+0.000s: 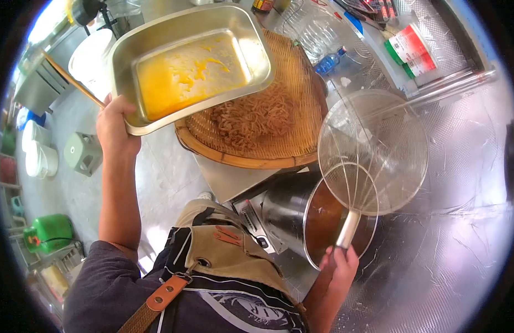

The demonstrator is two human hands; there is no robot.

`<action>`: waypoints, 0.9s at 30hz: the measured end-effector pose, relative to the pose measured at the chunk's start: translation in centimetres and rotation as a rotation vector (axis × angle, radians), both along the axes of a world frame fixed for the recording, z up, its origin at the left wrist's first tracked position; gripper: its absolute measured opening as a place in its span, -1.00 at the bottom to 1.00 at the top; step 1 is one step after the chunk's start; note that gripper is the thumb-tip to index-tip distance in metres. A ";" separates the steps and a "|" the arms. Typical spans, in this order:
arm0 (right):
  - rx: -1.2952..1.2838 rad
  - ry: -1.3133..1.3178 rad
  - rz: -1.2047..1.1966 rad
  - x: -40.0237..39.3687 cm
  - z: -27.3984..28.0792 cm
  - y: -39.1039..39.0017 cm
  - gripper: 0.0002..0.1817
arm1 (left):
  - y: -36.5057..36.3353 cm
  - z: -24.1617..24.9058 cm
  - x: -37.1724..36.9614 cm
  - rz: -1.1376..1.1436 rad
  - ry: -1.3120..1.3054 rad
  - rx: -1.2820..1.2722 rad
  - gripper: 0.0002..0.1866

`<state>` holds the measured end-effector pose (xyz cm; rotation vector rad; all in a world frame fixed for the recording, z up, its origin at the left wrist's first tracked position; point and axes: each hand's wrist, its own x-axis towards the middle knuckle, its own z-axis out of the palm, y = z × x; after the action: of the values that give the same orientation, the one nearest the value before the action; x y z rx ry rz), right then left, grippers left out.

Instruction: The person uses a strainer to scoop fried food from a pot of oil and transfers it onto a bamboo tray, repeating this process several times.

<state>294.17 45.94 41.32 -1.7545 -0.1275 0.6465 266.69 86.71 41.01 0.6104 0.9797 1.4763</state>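
My left hand [118, 126] grips the near left corner of a deep steel tray [261, 66], which is raised and tilted. Yellow liquid [164, 84] covers part of its bottom. A thin wooden stick [74, 82] sticks out past the fingers of that hand; its other end is hidden. In my right hand [340, 265] is the metal handle of a large round mesh strainer [398, 152]. The strainer partly overlaps a tall steel pot [282, 213] with reddish-brown contents. Below the tray, brown strips of food [254, 119] lie heaped on a woven bamboo tray [298, 66].
A metal-covered worktop [434, 244] spans the right side. Long metal rods [454, 89], a red-and-white container [413, 51] and a blue-capped bottle [330, 61] lie at the upper right. A stool [83, 152], white buckets [42, 159] and a green gas cylinder [51, 232] stand at left.
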 end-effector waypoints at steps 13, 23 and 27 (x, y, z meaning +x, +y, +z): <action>-0.264 -0.016 -0.326 6.0 -9.0 -14.9 -0.32 | -1.3 -1.4 7.9 -0.264 0.055 0.004 -0.85; -0.855 -0.213 -0.323 19.1 -29.8 -7.3 -0.72 | -4.6 -2.6 7.0 -0.255 0.859 0.473 -0.78; -0.779 -0.011 -0.064 20.7 -29.1 -1.2 -0.75 | -5.1 -1.9 3.7 -0.144 0.555 0.139 -0.77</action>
<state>314.86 44.78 12.24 -2.4950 0.2026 0.6885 270.37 81.62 39.07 1.2086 1.2280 1.2751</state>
